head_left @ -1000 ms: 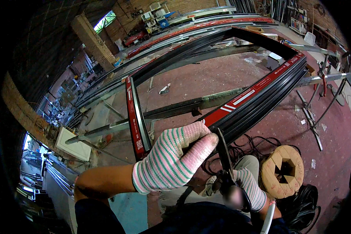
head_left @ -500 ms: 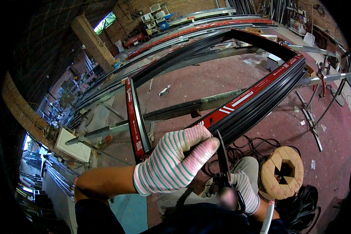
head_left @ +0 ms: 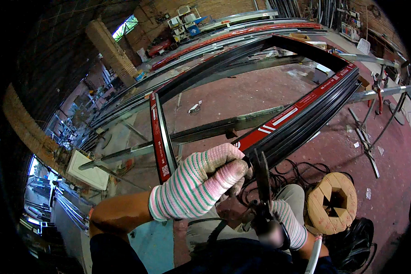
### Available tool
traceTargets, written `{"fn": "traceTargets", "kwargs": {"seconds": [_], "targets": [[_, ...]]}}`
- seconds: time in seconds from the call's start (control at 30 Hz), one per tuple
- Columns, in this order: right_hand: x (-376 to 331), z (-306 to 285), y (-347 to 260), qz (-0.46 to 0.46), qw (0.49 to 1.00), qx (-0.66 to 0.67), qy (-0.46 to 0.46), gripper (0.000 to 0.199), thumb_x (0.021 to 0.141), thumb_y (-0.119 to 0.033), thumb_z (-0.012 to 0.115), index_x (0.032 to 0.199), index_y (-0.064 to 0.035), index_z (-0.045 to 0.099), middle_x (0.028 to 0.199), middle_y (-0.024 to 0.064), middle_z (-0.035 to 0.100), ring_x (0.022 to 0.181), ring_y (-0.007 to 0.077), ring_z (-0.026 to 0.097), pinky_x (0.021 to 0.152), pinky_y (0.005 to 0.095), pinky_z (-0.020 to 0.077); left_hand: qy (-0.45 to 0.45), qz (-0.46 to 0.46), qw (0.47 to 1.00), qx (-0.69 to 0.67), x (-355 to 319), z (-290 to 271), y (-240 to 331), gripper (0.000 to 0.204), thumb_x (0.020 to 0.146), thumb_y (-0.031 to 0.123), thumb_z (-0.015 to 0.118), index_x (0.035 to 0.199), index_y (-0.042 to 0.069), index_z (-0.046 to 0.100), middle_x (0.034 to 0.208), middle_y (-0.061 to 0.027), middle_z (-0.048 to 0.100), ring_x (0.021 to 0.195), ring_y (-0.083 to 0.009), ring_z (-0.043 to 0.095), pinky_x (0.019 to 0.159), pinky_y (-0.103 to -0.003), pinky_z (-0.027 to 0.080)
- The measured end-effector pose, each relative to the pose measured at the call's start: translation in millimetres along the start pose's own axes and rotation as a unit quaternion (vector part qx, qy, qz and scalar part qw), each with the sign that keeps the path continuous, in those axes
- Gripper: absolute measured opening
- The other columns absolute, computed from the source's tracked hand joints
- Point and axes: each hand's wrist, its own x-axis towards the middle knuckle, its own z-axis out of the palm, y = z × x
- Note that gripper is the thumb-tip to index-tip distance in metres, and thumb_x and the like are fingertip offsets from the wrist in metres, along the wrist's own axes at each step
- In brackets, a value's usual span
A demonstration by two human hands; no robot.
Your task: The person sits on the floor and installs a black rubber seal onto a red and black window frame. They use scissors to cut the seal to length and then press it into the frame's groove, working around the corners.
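Note:
My left hand, in a pink, white and green striped glove, is closed in a pinch at the near corner of a black frame with red label strips. A small dark end shows at its fingertips; the rest is hidden by the glove. My right hand, in a matching glove, is wrapped round the dark handles of a pair of scissors. The blades point up, close beside my left fingertips and the frame's near end. A blurred patch covers part of the right hand.
Metal trestle rails carry the frame. On the reddish floor at right lie a cardboard-wrapped ring, black cords and a black bundle. Red-handled pliers hang at the far right. Long profiles lie at the back.
My left hand has drawn slightly left and down from the frame's corner. The scissors have turned, so their blades look broader, and they stand a little farther right.

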Motion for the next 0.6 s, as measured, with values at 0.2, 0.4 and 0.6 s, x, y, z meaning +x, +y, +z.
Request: {"fn": "traceTargets", "kwargs": {"seconds": [0.2,0.4,0.6], "targets": [[10.4,-0.1,34.0,-0.005,0.999,0.029,-0.019,0.035,0.081,-0.03,0.07,0.1,-0.0027,0.062,0.067,0.0032,0.057,0.059,0.0102,0.048,0.056,0.0291,0.0434,0.01,0.009,1.0,0.007,-1.3,-2.5,1.0,0.019,0.102,0.023,0.054,0.1,0.005,0.059,0.077,-0.0008,0.061,0.067,-0.0076,0.056,0.062,-0.024,0.047],[13.1,3.2,19.7,-0.025,0.999,-0.032,-0.018,0.038,0.076,-0.028,0.073,0.102,-0.0027,0.063,0.07,0.0065,0.063,0.06,0.0116,0.053,0.06,0.0299,0.0475,0.034,0.01,0.997,0.065,-3.9,-1.9,4.4,0.013,0.101,0.018,0.055,0.099,0.005,0.058,0.077,-0.0006,0.063,0.069,-0.0075,0.058,0.063,-0.024,0.047],[7.8,9.2,9.2,-0.011,0.999,-0.048,0.01,0.043,0.077,-0.034,0.074,0.103,-0.0017,0.063,0.073,0.0061,0.065,0.064,0.0111,0.055,0.062,0.0297,0.0489,0.058,0.053,0.995,0.068,-3.0,3.5,3.6,0.015,0.099,0.017,0.056,0.098,0.002,0.062,0.078,-0.001,0.061,0.072,-0.0076,0.057,0.067,-0.025,0.047]]}}
